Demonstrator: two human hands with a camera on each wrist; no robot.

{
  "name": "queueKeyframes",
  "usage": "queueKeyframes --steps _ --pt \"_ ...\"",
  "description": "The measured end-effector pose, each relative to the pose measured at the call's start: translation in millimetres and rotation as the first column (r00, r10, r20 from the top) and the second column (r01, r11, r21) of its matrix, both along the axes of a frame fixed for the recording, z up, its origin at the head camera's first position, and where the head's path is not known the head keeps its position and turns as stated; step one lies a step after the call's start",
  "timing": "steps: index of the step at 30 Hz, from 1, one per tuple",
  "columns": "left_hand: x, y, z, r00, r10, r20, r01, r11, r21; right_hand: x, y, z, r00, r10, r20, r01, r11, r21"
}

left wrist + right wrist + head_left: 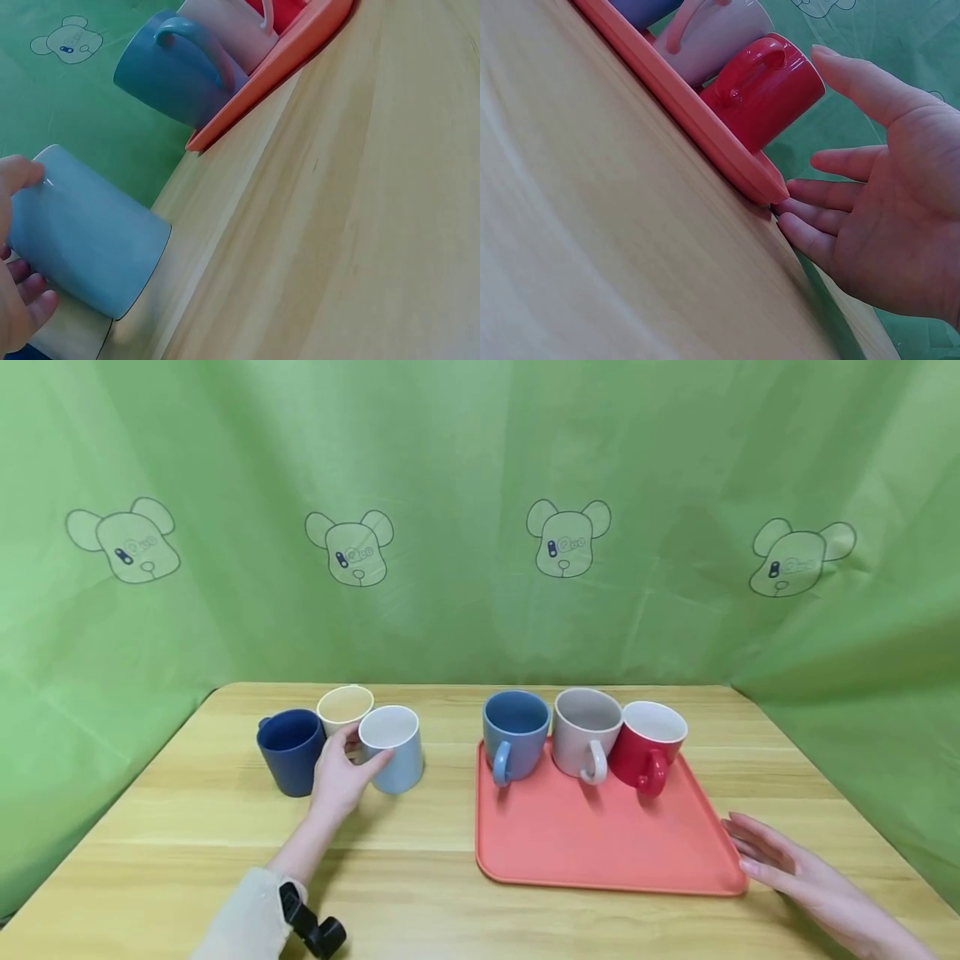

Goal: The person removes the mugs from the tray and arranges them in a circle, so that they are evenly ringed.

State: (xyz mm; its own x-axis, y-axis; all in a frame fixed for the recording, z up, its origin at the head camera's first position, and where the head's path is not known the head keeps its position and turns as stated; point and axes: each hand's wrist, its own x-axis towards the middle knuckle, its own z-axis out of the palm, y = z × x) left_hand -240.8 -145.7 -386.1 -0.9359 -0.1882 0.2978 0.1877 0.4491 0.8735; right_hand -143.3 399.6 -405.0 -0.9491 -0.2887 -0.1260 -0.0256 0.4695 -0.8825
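Observation:
My left hand (341,774) holds a light blue mug (402,762), its thumb on the near side by the rim and its fingers around the left side. In the left wrist view that mug (90,232) stands on the table. A cream mug (343,703) is partly hidden behind the hand, and a navy mug (288,756) stands to its left. My right hand (798,872) is beside the right edge of a coral tray (600,847). In the right wrist view its fingers are loosely spread, with fingertips at the tray's corner (769,191).
Along the tray's back stand a blue mug (517,739), a pale grey mug (581,743) and a red mug (637,760), handles toward me. The wooden table (420,893) extends around the tray. A green curtain (465,610) hangs behind and at both sides.

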Motion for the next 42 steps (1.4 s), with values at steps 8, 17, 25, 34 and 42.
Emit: queueKeyframes --steps 8,17,25,34,42 --pt "1.3 -0.4 2.9 1.0 -0.001 -0.011 0.001 1.0 0.025 0.6 0.5 0.2 1.0 0.0 0.0 0.0 1.0 -0.016" --pt "16.2 19.0 22.1 0.928 0.058 -0.369 -0.073 0.997 -0.027 -0.2 0.5 0.4 0.999 0.006 0.031 -0.005 0.999 -0.035" --pt "21.4 58.5 34.8 0.908 -0.17 -0.383 0.18 0.984 -0.01 0.2 0.7 0.4 0.999 0.0 0.034 0.001 1.0 -0.028" --pt "6.5 92.4 21.4 0.92 -0.391 -0.028 0.391 0.92 0.026 1.4 -0.8 1.2 0.999 -0.018 0.027 0.018 1.0 -0.013" --pt "-5.5 113.2 8.3 0.844 -0.516 0.147 0.509 0.857 0.085 4.0 -2.5 -1.0 1.0 -0.014 -0.006 0.014 0.998 -0.068"
